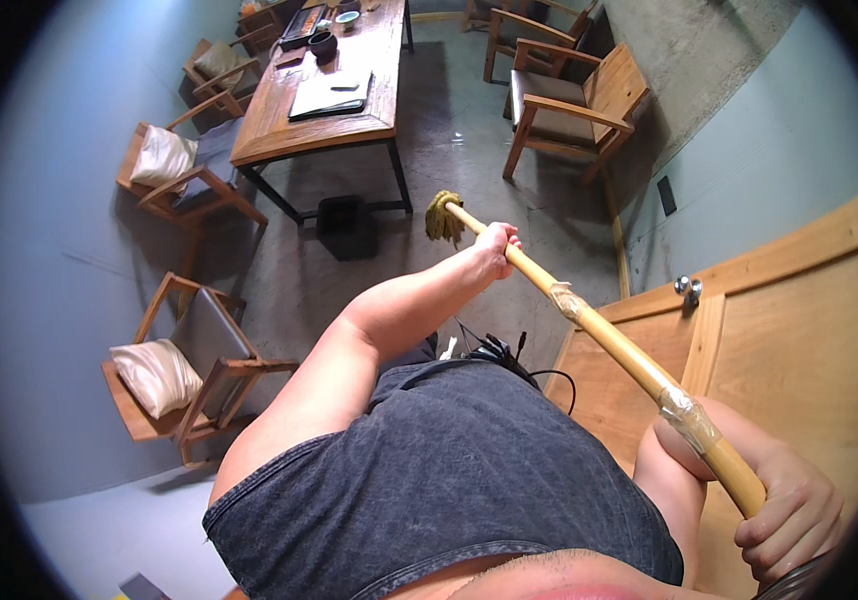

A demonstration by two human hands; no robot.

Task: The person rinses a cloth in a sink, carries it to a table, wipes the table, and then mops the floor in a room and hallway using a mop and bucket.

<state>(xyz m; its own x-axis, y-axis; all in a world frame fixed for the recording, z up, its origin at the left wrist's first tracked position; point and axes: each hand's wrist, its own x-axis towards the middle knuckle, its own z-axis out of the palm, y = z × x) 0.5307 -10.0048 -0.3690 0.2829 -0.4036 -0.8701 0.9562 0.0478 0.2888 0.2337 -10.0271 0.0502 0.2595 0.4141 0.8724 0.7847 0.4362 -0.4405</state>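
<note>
A mop with a long bamboo pole (621, 347) slants across the view, its yellowish-green strand head (443, 216) down at the floor ahead. My left hand (497, 248) is closed around the pole a short way above the head, with the arm stretched forward. At the lower right, the upper end of the pole is in the grip of my right hand (791, 512), whose fingers are wrapped round it. Clear tape is wound on the pole in two places between my hands.
A wooden table (249, 148) with papers and cups stands ahead, a black bin (344, 226) beneath its near end. Wooden armchairs line the left, one with a cushion (156, 378); another chair (577, 112) is at right. A wooden door (799, 330) is close on my right.
</note>
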